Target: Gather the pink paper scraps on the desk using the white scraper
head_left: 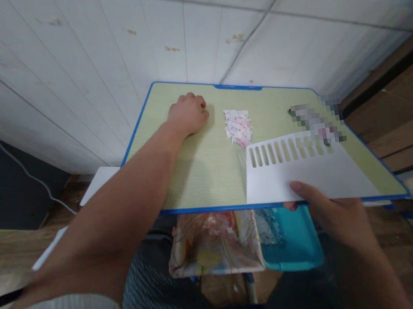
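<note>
My left hand (189, 113) rests on the far left part of a pale green table (194, 177) with a blue rim. Its fingers are curled in, and whatever they may hold is hidden. To its right lies a small pile of torn white and pink paper scraps (239, 127). My right hand (335, 212) is at the near edge, its thumb on a flat white board with a row of slots (284, 178). A fingertip shows below the table edge. The board lies on the table, its slotted edge facing the scraps.
A blurred-out object (315, 121) lies at the table's right. Below the near edge are a cloth-lined container (224, 266) with scraps and a turquoise tray (299, 244). A white panelled wall (167, 30) stands behind. A cable (250, 35) runs down it.
</note>
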